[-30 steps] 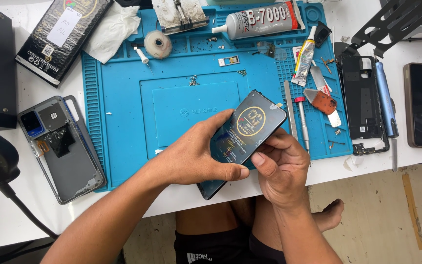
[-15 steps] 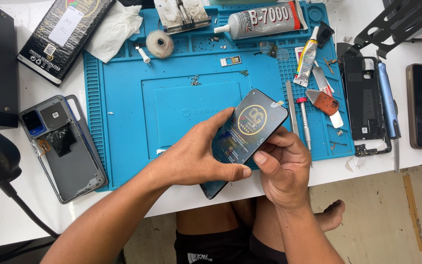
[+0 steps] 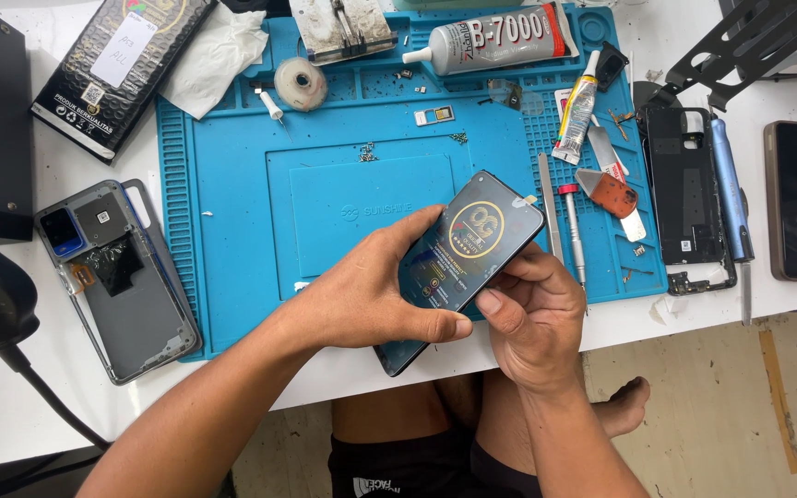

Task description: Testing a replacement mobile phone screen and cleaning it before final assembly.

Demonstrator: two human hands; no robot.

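Both hands hold a dark phone screen panel [image 3: 461, 263] tilted over the near edge of the blue work mat [image 3: 232, 184], above the person's lap. Left hand [image 3: 371, 295] wraps its lower half, thumb pressed flat along the near edge, fingers curled over the far edge. Right hand [image 3: 532, 318] supports from below on the right side, thumb tip pinching the panel's lower right edge (looks like it is picking at the protective film, can't confirm). The film with its round gold label is on the glass and nothing looks lifted yet.

Judging progress: the phone is apart. An open grey phone body [image 3: 113, 277] lies on the white table left of the mat, and a black frame [image 3: 684, 194] sits right of the mat. So teardown looks done; panel not yet fitted to anything, film not yet off, no fresh glue visible on it. The glue tube [image 3: 500, 37] lies capped at the mat's far edge, and a small screwdriver [image 3: 572, 231] rests just beside the panel.
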